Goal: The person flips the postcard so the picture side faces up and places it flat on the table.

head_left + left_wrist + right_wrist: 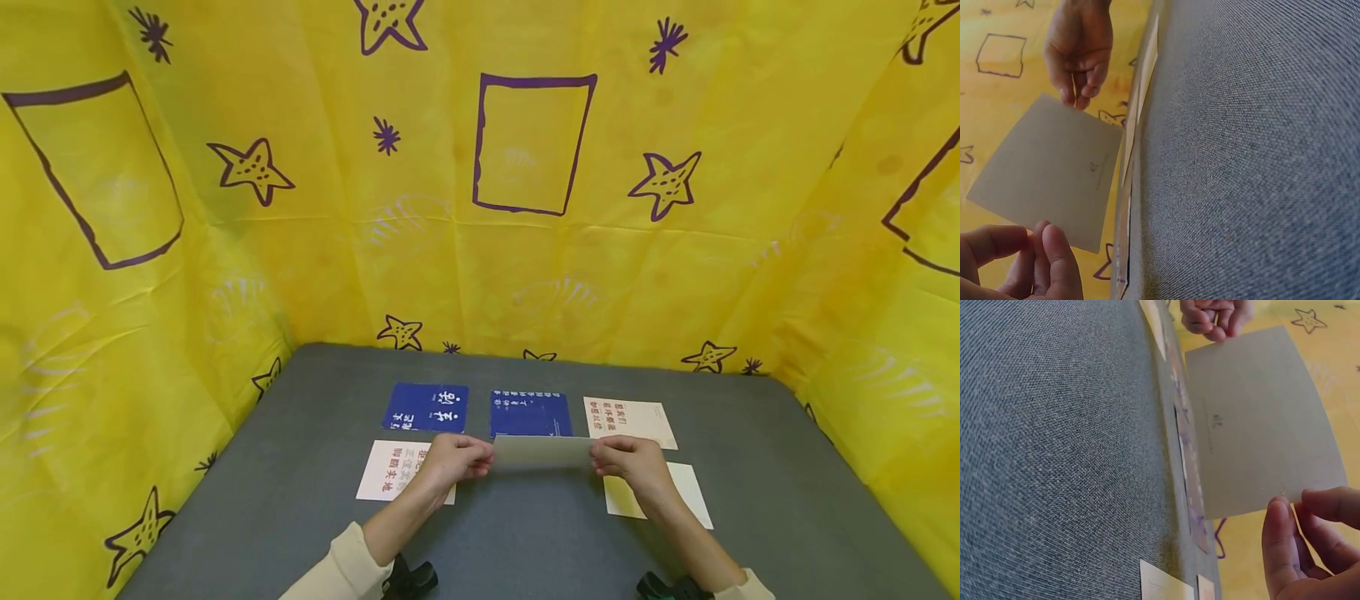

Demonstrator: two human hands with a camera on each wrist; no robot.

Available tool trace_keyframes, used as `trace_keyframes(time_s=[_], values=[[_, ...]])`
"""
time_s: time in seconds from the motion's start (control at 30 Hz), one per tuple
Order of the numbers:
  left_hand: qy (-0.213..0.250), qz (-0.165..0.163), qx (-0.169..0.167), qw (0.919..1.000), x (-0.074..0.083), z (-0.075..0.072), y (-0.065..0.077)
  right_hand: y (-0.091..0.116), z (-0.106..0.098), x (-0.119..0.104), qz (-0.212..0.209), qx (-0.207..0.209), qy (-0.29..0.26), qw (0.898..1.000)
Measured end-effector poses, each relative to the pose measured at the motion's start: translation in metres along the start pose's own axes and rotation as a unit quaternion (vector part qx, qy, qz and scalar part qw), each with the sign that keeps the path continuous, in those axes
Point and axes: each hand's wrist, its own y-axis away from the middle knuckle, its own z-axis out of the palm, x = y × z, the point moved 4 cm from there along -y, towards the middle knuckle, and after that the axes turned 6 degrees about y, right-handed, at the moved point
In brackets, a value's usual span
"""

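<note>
Both hands hold one pale card [542, 450] between them, raised above the grey table. My left hand [454, 460] pinches its left edge between thumb and fingers. At the opposite edge, my right hand [630, 463] pinches it the same way. The wrist views show the card's plain side [1054, 169], with a small mark and a line of fine print near one edge. Close by the left hand lies a white card with red characters [390, 471]. Under the right forearm is a cream card [693, 492], partly covered by the arm.
On the grey table [525, 542], a back row holds a blue card with large white characters [426, 407], another blue card [529, 413] and a cream card with red characters [637, 419]. Yellow cloth [420, 250] with starfish drawings hangs behind and at both sides.
</note>
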Motion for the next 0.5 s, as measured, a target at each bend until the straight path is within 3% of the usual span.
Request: trace_keyframes(time_s=[0.23,0.5], values=[[0.045,-0.005,0.003,0.999,-0.0012,-0.0004,-0.0007,0.002,0.0003,0.0011,-0.006,0.001,-0.009,1.0],[0.055,-0.011,0.006,0.9984,-0.0016,-0.0013,-0.0006,0.0036,0.0001,-0.0006,-0.01,-0.003,-0.018,1.0]])
